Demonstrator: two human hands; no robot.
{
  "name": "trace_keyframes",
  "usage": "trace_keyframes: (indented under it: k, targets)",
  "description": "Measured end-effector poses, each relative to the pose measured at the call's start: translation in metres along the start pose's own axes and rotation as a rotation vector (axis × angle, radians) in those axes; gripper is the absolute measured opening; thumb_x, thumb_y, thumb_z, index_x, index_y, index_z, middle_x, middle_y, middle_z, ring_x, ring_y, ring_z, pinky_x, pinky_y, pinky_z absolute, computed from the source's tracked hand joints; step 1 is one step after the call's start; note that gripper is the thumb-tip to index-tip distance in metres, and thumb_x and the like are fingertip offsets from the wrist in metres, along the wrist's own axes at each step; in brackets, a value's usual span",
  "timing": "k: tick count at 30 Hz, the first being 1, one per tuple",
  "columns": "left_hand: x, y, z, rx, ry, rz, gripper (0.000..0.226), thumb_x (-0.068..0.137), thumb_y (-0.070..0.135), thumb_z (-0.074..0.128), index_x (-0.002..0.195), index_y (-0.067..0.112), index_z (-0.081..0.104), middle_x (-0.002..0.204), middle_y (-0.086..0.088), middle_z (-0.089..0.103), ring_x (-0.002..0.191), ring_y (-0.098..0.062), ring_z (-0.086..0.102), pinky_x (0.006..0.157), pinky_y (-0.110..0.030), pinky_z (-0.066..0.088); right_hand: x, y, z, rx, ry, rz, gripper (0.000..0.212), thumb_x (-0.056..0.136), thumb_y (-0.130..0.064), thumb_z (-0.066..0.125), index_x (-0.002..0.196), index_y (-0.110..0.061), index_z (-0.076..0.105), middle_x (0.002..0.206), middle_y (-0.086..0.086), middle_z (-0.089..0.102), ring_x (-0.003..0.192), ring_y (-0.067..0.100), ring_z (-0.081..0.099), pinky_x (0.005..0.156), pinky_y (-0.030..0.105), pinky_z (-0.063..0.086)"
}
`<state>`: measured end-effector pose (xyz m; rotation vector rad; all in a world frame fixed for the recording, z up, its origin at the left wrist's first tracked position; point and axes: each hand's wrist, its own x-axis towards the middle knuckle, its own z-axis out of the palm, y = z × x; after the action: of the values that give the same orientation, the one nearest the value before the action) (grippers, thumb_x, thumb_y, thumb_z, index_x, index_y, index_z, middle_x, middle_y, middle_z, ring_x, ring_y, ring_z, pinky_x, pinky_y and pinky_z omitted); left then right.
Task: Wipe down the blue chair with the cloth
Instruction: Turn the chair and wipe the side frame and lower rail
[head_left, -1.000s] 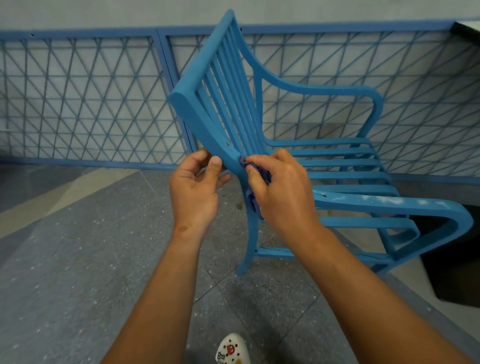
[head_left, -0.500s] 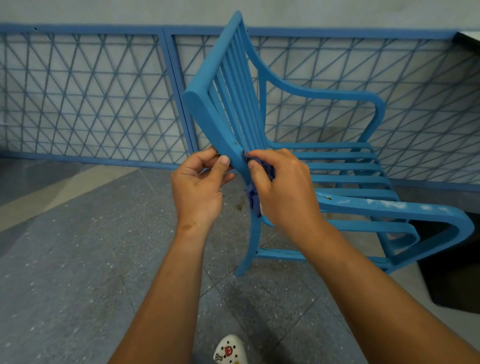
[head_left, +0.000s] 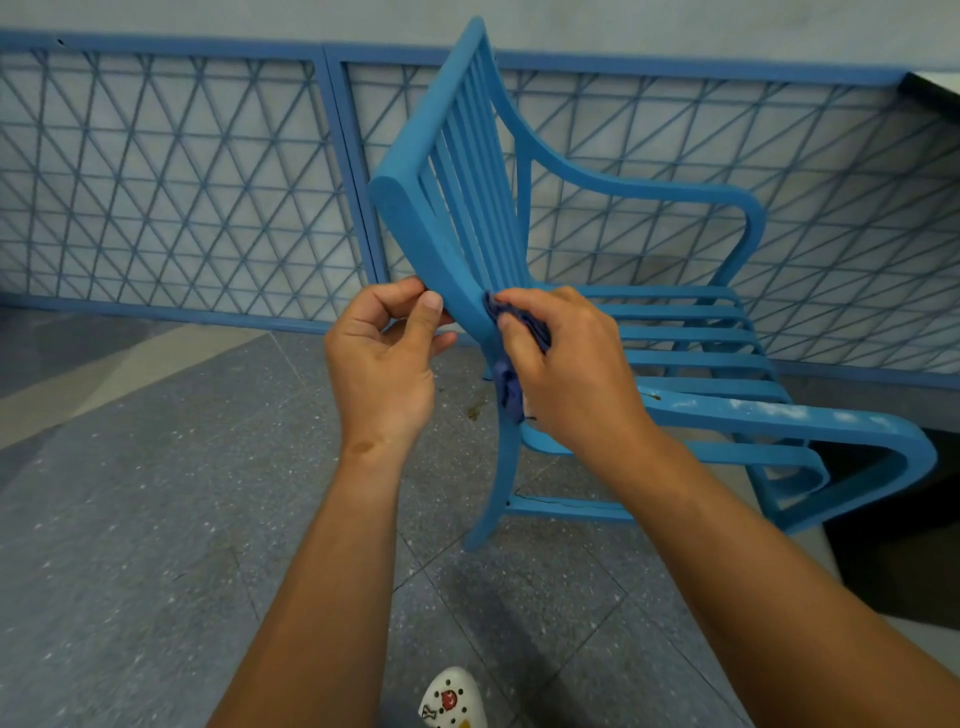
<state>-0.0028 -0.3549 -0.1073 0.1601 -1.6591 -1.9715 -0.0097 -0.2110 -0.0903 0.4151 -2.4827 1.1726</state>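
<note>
The blue chair (head_left: 447, 171) with a slatted back, slatted seat and curved armrests stands in the middle of the view, its back towards me. My left hand (head_left: 384, 358) pinches the near side rail of the backrest low down, between thumb and fingers. My right hand (head_left: 566, 374) grips a dark blue cloth (head_left: 509, 384) and presses it against the same rail just right of my left hand. A tail of the cloth hangs down beside the rear leg. The near armrest (head_left: 779, 415) has pale scuffed patches.
A blue lattice fence (head_left: 171, 171) runs behind the chair along a pale wall. The floor (head_left: 156, 519) is grey speckled tile with a small brown stain near the chair leg. A dark object (head_left: 909, 545) sits at the right edge. My white shoe (head_left: 452, 699) shows at the bottom.
Both hands have slid slightly upward along the backrest rail with the cloth. The view has shifted, so the chair sits a little more to the right.
</note>
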Motion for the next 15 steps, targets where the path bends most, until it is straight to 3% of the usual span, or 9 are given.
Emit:
trace_keyframes:
  k: [2,3,5,8,12,15]
  targets:
    - [0.0,-0.001,0.001,-0.003,0.003,0.0,0.014,0.095,0.004,0.067,0.091,0.017,0.068,0.087,0.008,0.076,0.086,-0.02,0.076,0.069,-0.028,0.062,0.01,-0.015,0.001,0.043,-0.007,-0.021,0.02,0.101,-0.02,0.057,0.109,-0.023,0.075,0.077,-0.005,0.066,0.076,0.003,0.06,0.07,0.013,0.046]
    - [0.0,-0.002,0.001,-0.01,0.001,0.001,0.013,0.095,0.003,0.066,0.091,0.015,0.069,0.088,0.005,0.076,0.086,-0.019,0.076,0.069,-0.028,0.061,0.017,-0.024,0.004,0.058,0.01,-0.054,0.021,0.101,-0.021,0.056,0.112,-0.022,0.074,0.086,0.001,0.069,0.081,0.005,0.061,0.076,0.017,0.047]
    - [0.002,-0.003,0.0,0.004,0.004,0.019,0.007,0.094,0.002,0.067,0.095,0.009,0.07,0.088,0.001,0.076,0.084,-0.013,0.074,0.069,-0.025,0.059,0.028,-0.037,0.012,0.088,0.041,-0.094,0.026,0.103,-0.023,0.053,0.124,-0.021,0.068,0.103,0.001,0.064,0.094,0.008,0.058,0.083,0.017,0.043]
    - [0.003,-0.003,-0.002,0.024,-0.003,0.027,0.006,0.094,0.003,0.068,0.098,0.003,0.071,0.092,-0.002,0.076,0.087,-0.015,0.074,0.071,-0.025,0.059,0.027,-0.035,0.021,0.124,0.071,-0.099,0.028,0.105,-0.023,0.051,0.129,-0.017,0.064,0.107,0.001,0.059,0.094,0.004,0.054,0.082,0.011,0.04]
    - [0.001,-0.002,-0.003,-0.011,-0.036,0.0,0.015,0.096,0.003,0.065,0.093,0.017,0.069,0.097,-0.001,0.077,0.092,-0.021,0.076,0.071,-0.031,0.062,0.011,-0.011,0.021,0.063,0.047,-0.025,0.027,0.105,-0.025,0.052,0.127,-0.019,0.065,0.107,0.0,0.058,0.097,0.011,0.057,0.086,0.029,0.048]
    - [-0.001,0.0,-0.003,-0.021,-0.046,-0.005,0.014,0.096,0.003,0.063,0.093,0.015,0.068,0.097,0.001,0.077,0.091,-0.019,0.076,0.07,-0.03,0.062,0.018,-0.018,0.019,0.008,0.017,0.025,0.026,0.104,-0.027,0.051,0.123,-0.021,0.067,0.107,0.001,0.06,0.1,0.016,0.057,0.088,0.037,0.047]
